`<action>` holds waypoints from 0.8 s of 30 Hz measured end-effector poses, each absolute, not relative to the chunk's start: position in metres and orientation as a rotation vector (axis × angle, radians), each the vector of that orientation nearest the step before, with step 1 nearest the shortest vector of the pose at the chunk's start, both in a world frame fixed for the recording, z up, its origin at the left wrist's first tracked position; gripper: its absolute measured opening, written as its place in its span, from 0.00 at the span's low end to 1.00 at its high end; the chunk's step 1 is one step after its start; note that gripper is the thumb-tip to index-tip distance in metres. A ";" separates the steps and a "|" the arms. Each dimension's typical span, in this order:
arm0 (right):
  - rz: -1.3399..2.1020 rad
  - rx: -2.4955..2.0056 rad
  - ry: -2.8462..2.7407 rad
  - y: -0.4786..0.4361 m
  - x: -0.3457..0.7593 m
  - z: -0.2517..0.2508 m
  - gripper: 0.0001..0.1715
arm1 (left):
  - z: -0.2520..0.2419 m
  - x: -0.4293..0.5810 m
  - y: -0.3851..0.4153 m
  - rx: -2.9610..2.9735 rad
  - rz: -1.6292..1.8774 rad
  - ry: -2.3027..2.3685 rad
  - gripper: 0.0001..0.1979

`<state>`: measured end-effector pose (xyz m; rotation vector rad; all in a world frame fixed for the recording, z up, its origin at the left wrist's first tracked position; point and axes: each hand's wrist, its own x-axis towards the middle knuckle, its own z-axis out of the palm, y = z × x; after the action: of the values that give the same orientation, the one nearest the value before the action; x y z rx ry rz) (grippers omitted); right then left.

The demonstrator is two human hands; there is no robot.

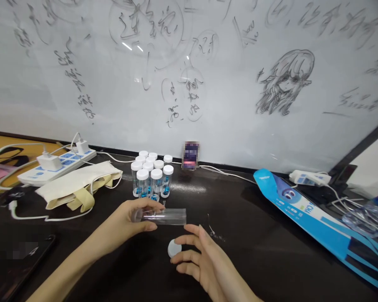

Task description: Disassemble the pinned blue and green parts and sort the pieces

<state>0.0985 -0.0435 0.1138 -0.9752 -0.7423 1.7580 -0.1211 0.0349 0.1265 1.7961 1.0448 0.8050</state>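
My left hand (130,220) is closed around one end of a clear plastic tube (164,216), held level above the dark table (245,235) with its open mouth toward the right. Just below and right of the tube, my right hand (201,260) pinches a small white cap (174,248) between thumb and fingers. Behind the hands stands a cluster of several capped clear vials (151,176) with white lids and blue contents at the bottom.
A cream cloth bag (78,186) lies at the left, with a white power strip (55,163) and chargers behind it. A dark phone (15,260) rests at the near left. A blue packaging sleeve (305,214) and cables lie at the right. A whiteboard stands behind.
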 end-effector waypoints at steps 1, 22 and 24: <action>1.778 -0.972 -0.679 -0.041 0.099 0.110 0.32 | 0.126 -0.122 0.034 1.866 0.812 1.051 0.15; 1.584 -1.067 -1.011 -0.035 0.107 0.080 0.11 | 0.143 -0.128 0.027 2.570 1.099 0.966 0.21; 1.426 -1.132 -1.308 -0.037 0.111 0.078 0.11 | 0.147 -0.126 0.026 2.246 1.219 1.110 0.22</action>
<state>0.1109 -0.0369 0.0779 -1.1324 -1.3078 1.4260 -0.1263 0.0262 0.1467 2.2455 1.1100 1.2193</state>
